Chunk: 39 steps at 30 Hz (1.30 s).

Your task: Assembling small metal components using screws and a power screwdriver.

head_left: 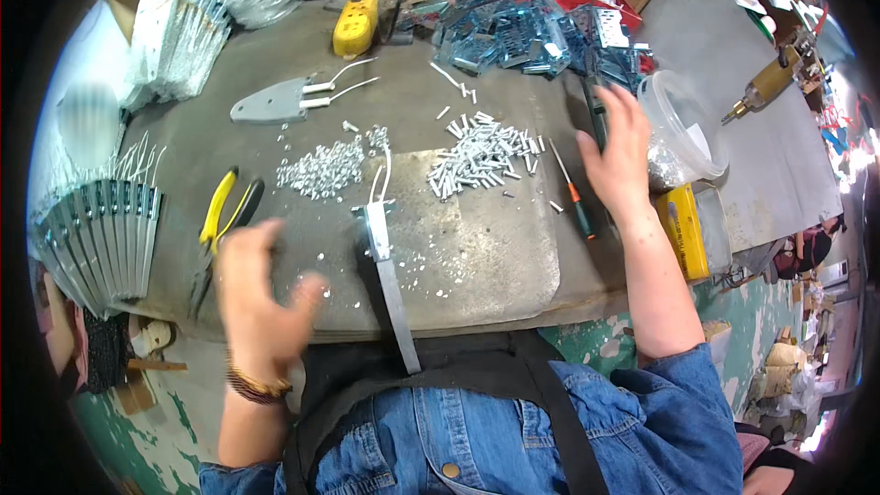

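Shiny, slim silver metal rods (484, 158) contrast with a matt, scuffed grey tabletop (293, 50) and a smooth, oblong yellow plastic power strip (356, 24).

Screws (477, 160) lie mid-way along the bench (266, 55), small parts (321, 170) at their nine o'clock, pliers (215, 211) out past those; screwdriver (578, 206) at four, tub (671, 117) farther out at three; power strip (356, 26) between ten and eleven, packets (513, 32) at twelve.

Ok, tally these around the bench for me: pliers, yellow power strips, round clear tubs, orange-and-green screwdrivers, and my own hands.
Pliers: 1
Yellow power strip: 1
Round clear tub: 1
Orange-and-green screwdriver: 1
Hands, left hand and right hand: 2
Total: 6
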Each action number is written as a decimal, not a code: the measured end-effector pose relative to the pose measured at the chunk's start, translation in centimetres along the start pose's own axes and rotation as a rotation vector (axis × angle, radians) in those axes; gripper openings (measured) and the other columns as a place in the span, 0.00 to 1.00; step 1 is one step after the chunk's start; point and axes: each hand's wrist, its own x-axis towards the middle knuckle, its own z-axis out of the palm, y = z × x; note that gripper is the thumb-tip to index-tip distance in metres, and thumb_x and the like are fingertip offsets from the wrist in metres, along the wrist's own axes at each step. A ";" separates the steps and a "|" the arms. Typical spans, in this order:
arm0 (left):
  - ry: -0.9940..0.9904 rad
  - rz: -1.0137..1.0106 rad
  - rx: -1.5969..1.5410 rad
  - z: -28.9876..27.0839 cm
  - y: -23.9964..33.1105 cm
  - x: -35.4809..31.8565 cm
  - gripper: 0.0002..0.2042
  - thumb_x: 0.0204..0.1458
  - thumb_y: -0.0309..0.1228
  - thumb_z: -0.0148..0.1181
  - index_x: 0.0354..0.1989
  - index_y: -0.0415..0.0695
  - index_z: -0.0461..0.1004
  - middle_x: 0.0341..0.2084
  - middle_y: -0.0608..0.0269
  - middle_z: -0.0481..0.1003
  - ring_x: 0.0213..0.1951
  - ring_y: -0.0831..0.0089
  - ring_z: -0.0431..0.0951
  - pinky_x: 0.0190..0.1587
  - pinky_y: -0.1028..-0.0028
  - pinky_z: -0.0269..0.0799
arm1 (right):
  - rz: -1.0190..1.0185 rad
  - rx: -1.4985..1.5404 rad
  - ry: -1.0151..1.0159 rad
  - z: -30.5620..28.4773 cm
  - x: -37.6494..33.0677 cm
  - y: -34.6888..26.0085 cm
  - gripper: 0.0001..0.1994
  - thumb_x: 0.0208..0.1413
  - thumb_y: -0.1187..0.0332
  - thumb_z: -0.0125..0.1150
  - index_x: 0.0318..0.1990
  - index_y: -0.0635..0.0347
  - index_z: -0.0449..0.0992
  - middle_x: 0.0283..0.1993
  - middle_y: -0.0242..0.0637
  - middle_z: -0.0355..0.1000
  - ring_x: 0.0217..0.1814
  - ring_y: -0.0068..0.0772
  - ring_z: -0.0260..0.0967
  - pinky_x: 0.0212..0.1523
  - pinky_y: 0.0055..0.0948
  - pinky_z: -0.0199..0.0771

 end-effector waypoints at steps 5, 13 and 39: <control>-0.415 -0.111 -0.281 1.6 6.0 -0.5 0.46 0.39 0.49 0.69 0.60 0.31 0.53 0.24 0.55 0.76 0.26 0.60 0.79 0.28 0.66 0.75 | -0.309 0.081 -0.208 5.3 6.6 -2.6 0.17 0.46 0.75 0.58 0.47 0.58 0.73 0.51 0.43 0.69 0.53 0.46 0.67 0.53 0.39 0.69; -0.272 -0.582 -1.505 -2.6 2.7 -3.5 0.25 0.61 0.28 0.46 0.66 0.37 0.53 0.52 0.62 0.70 0.52 0.79 0.70 0.58 0.73 0.62 | -0.455 -0.114 -0.245 11.6 9.9 -0.7 0.07 0.50 0.75 0.47 0.36 0.57 0.71 0.39 0.41 0.71 0.45 0.45 0.71 0.43 0.40 0.71; 0.683 -0.353 0.243 -18.1 -17.2 -3.3 0.32 0.52 0.42 0.64 0.61 0.37 0.62 0.57 0.50 0.66 0.56 0.64 0.68 0.58 0.65 0.64 | -0.182 0.903 -0.262 -7.3 -3.6 -9.4 0.10 0.40 0.81 0.62 0.33 0.65 0.72 0.29 0.40 0.68 0.31 0.36 0.65 0.34 0.29 0.64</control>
